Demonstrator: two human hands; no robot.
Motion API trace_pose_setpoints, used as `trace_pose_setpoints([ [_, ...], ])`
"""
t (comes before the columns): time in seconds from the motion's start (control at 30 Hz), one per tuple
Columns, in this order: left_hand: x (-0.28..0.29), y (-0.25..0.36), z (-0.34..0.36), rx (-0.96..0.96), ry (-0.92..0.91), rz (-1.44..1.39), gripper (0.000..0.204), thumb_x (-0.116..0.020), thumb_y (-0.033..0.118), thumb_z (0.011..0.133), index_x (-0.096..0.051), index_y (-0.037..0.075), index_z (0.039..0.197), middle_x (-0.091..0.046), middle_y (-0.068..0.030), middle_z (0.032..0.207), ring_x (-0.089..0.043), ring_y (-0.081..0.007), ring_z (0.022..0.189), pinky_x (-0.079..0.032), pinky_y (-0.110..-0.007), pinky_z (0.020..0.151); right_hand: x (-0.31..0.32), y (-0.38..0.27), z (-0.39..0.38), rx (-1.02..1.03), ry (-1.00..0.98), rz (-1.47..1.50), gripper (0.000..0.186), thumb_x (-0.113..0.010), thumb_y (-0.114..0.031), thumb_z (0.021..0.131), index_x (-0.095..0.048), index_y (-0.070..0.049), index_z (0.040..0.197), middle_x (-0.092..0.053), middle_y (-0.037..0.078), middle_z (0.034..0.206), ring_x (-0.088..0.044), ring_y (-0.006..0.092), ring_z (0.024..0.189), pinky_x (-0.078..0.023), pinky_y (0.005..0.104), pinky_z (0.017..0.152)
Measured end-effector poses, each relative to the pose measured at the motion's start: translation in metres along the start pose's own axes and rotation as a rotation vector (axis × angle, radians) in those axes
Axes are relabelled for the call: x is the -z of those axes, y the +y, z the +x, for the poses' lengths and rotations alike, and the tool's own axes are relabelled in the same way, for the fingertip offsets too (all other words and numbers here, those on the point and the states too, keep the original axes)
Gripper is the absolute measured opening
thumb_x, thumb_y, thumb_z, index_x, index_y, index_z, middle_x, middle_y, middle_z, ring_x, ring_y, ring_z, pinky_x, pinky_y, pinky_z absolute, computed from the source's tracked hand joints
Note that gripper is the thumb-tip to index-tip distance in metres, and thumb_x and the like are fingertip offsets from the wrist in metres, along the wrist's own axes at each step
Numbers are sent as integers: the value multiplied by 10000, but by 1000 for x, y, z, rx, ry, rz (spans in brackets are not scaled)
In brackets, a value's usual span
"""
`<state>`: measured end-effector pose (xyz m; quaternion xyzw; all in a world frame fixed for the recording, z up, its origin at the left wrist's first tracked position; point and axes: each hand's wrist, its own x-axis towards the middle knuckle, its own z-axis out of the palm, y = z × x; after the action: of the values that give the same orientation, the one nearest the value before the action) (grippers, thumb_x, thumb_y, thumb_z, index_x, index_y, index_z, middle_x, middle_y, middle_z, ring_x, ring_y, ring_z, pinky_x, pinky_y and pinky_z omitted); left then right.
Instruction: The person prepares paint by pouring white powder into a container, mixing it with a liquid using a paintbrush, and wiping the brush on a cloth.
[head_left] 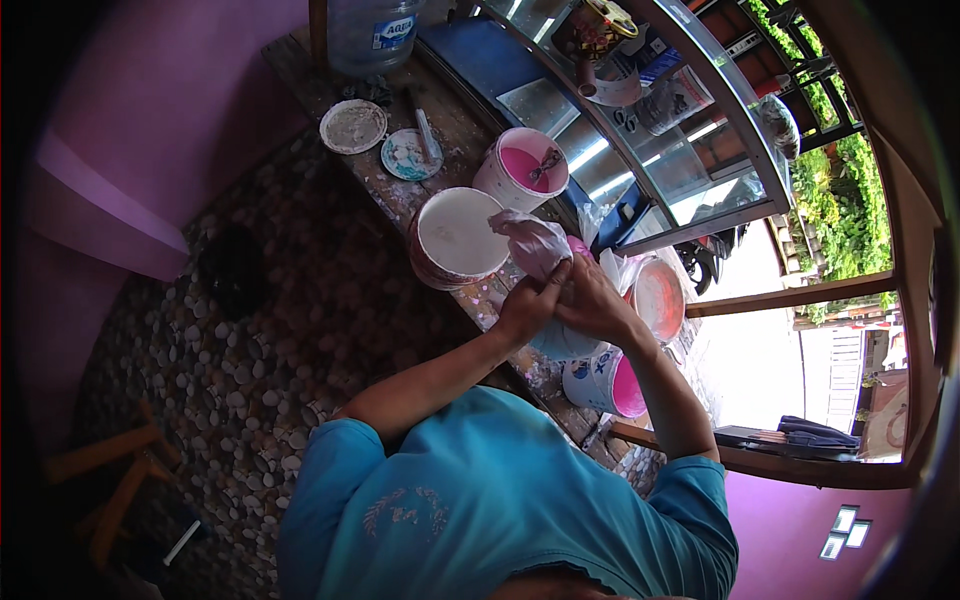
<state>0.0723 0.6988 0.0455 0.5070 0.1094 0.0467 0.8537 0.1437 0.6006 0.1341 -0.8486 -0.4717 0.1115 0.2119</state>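
Observation:
My left hand (532, 303) and my right hand (592, 300) are together over the workbench, both closed on a pale plastic bag (530, 237) whose crumpled top sticks up past my fingers. Its lower part is partly hidden by my hands. Left of them stands a large tub with a white top (459, 231). Behind is a white bucket (513, 148) of pink liquid with a tool in it. To the right are a round, orange-smeared container (659, 298) and another bucket (588, 385) with pink inside, below my hands.
The paint-spotted bench (385, 180) also holds two smeared lids (352, 125), a light-handled tool (424, 132) and a water jug (368, 35). A glass display case (680, 190) runs along the back. A wooden-framed opening (790, 305) is at right. A wooden stand (130, 460) is at lower left.

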Motion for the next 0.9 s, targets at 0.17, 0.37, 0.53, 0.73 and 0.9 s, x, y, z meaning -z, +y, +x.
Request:
trace_pose_setpoints([
  [0.17,-3,11,-6,-24,-7,-169,488,-433,402,979,-515,2,1247,-586,-114,1175,-546,-193,1114,-409,-300,921,-6,-7,-7,-63,56,-111,599,-772,-350,670,-446,38,989,-534,239,960,-541,395,994,-434,451,844],
  [0.37,-5,8,-8,-26,8,-61,444,-438,314,987,-438,5,1305,-532,-116,1236,-534,-202,1121,-400,-315,952,-16,15,-14,-155,-28,109,602,-778,-316,664,-500,21,1078,-553,226,1020,-542,384,1014,-436,435,860],
  [0.53,-1,-3,-2,-197,70,-7,420,-477,277,968,-436,0,1282,-521,-140,1233,-526,-245,1133,-403,-345,955,-24,14,-11,-113,33,257,462,-732,-210,687,-573,-21,1077,-603,192,1011,-576,371,986,-452,426,850],
  [0.73,15,-2,3,-270,-44,368,405,-509,319,956,-530,-1,1203,-578,-155,1171,-549,-268,1114,-402,-361,963,-19,11,-12,-148,25,262,368,-683,-126,714,-598,-9,1052,-641,183,950,-620,343,920,-474,405,812],
  [0.9,27,34,-8,-350,-150,790,541,-602,477,863,-575,23,1156,-602,-190,1128,-581,-329,1079,-431,-411,934,-4,12,-10,-298,-99,323,251,-664,-97,739,-626,7,965,-655,138,806,-631,199,774,-487,348,713],
])
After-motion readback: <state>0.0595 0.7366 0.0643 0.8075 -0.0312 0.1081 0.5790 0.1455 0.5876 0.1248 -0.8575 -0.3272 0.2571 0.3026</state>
